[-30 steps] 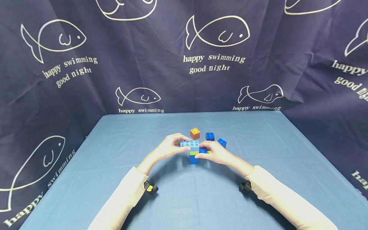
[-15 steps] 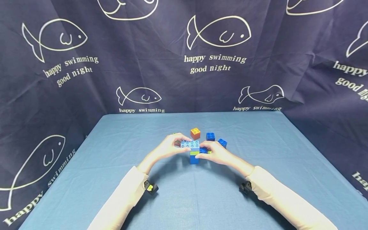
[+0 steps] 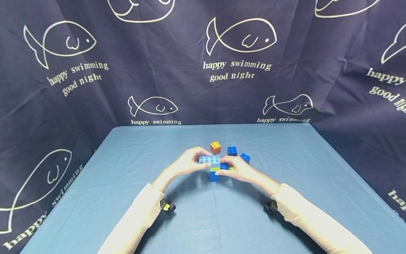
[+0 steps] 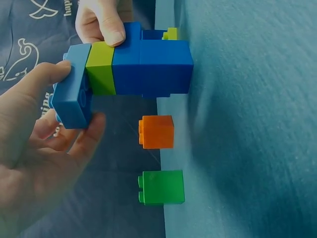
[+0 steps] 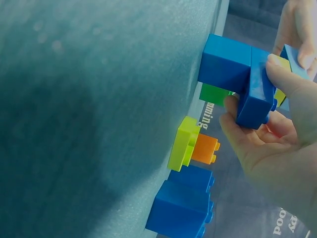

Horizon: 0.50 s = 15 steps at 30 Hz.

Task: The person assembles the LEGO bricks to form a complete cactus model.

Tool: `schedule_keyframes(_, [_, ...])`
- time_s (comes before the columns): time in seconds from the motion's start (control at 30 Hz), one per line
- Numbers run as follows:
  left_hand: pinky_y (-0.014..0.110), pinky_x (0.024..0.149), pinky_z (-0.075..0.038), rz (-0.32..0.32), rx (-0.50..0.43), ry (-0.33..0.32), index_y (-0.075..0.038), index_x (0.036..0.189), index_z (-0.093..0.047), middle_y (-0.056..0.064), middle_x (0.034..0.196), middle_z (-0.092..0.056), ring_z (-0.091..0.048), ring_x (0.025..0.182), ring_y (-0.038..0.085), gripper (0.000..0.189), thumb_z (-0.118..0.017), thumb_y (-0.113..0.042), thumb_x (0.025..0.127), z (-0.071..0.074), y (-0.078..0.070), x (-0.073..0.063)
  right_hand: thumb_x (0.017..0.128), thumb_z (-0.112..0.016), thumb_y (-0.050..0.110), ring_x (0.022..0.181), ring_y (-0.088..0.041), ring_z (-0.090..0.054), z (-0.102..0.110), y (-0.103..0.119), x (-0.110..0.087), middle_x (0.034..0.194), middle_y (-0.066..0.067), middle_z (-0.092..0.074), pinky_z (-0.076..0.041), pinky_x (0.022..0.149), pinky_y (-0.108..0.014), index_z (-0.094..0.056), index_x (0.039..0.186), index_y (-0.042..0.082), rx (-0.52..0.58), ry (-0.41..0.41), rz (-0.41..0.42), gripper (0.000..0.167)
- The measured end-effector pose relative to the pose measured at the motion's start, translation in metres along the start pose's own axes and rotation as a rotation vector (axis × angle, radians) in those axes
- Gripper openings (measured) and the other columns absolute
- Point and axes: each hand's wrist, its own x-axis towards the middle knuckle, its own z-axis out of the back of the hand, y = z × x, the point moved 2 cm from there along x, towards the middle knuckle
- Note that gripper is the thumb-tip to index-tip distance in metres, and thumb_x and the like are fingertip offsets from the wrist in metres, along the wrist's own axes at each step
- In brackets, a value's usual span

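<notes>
In the middle of the table stands a stack of toy building bricks. At its base is a blue brick (image 5: pixel 225 62), then a longer blue brick (image 5: pixel 255 94) jutting out to the right. Above that comes a lime brick (image 4: pixel 100 69), topped by a light blue eight-stud-type brick (image 3: pixel 209 159) that overhangs to the left. My left hand (image 3: pixel 187 162) pinches the light blue brick between thumb and fingers. My right hand (image 3: pixel 239 169) grips the longer blue brick by its jutting end, thumb on the near side.
Behind the stack lie loose bricks: an orange one (image 3: pixel 215 147), two blue ones (image 3: pixel 232 151), a green one (image 4: pixel 163 187) behind my left hand and a lime one (image 5: pixel 183 144) near the right. A dark printed cloth (image 3: pixel 203 88) hangs beyond the table (image 3: pixel 203 218).
</notes>
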Motion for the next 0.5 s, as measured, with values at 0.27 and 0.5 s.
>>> schedule_keyframes(0.27, [0.032, 0.09, -0.048, -0.003, 0.026, 0.018, -0.014, 0.116, -0.062, 0.0, 0.113, -0.064, -0.057, 0.104, 0.014, 0.039, -0.073, -0.028, 0.081, -0.0026, -0.0037, 0.0036, 0.08, -0.074, 0.03, 0.089, -0.015, -0.062, -0.0004, 0.0, 0.0006, 0.099, -0.004, -0.069, -0.052, 0.084, -0.036, -0.067, 0.107, 0.004, -0.007, -0.014, 0.009, 0.037])
schedule_keyframes(0.5, [0.031, 0.09, -0.046, -0.036, 0.034, -0.004, -0.018, 0.113, -0.066, -0.003, 0.108, -0.066, -0.058, 0.103, 0.011, 0.031, -0.07, -0.03, 0.084, -0.0068, -0.0052, 0.0068, 0.081, -0.072, 0.031, 0.095, -0.019, -0.064, 0.0008, 0.0009, -0.0007, 0.104, -0.007, -0.069, -0.051, 0.087, -0.041, -0.065, 0.111, 0.003, -0.009, -0.001, 0.001, 0.042])
